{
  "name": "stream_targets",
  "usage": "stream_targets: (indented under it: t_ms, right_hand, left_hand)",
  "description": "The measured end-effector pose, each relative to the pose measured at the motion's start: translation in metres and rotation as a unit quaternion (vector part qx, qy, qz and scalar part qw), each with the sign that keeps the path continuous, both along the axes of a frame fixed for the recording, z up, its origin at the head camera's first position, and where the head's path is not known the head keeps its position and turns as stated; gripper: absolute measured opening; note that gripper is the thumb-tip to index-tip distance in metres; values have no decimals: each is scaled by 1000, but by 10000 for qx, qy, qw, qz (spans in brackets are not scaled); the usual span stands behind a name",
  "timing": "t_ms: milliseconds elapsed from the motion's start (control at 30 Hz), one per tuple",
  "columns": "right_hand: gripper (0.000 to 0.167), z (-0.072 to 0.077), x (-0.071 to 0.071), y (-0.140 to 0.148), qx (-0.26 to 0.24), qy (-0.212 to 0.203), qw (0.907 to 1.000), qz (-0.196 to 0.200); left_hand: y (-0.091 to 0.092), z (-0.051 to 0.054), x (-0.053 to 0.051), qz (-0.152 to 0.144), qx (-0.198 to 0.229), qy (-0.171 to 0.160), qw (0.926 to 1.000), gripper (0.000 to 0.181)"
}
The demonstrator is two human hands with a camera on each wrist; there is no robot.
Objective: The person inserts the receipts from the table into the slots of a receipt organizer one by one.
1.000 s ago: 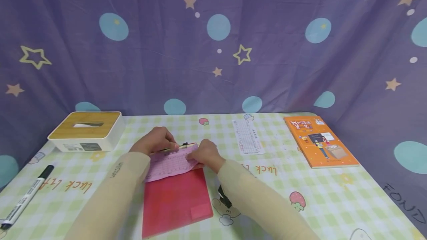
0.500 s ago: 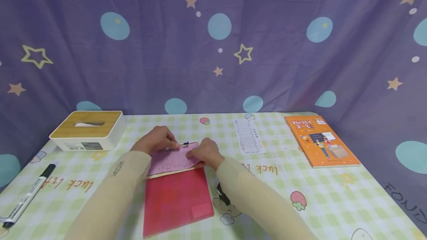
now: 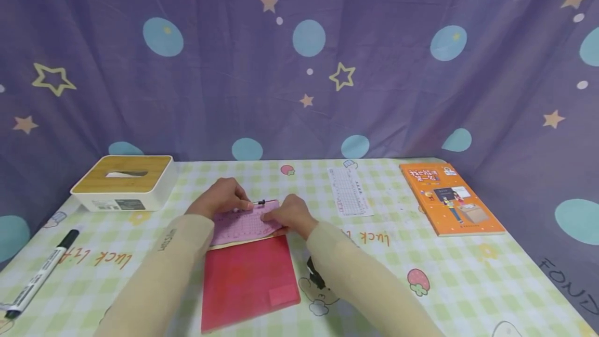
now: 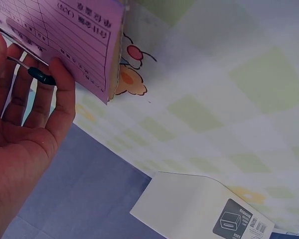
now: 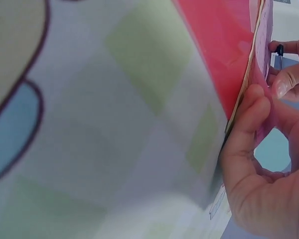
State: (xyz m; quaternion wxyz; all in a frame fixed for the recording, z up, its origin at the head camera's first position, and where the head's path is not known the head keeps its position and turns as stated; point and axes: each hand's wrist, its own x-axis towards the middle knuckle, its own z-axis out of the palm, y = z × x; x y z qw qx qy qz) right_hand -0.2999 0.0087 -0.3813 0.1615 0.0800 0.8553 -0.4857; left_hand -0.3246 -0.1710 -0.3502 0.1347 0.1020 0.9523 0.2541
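The pink pad is between the left hand and the right hand. It looks light and bendy and might tear, so hold its edges. The right hand pinches its side; the left pinches a thin clip up top. Nearer than both hands lies a red folder.

Paper: pink, tilted, printed with a grid and characters, yellowish sheets showing at its side edge
Left hand: palm showing, fingers curled, holding the paper by its lower edge
Clip: thin metal arm, black tip among the fingers
Cloth: green-and-white check, orange print beside the paper
Box: white, well apart from the hand, barcode on its label
Curtain: blue-grey, between hand and box
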Motion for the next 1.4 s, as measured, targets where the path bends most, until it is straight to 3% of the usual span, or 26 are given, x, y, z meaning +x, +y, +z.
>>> stream_targets:
  t_ms: [467,867,1400]
  right_hand:
    - [39,-1,-3,0,242,-37,9997,15]
    - [40,-3,-6,4,-122,-242,9996,73]
    - [44,-4,-9,4,24,-388,9992,3]
  left_hand:
    - [-1,-3,2,-128,-142,437,9989,16]
    - [3,2,7,-42,-168,429,9989,17]
    - [3,-2,6,58,-138,444,9989,18]
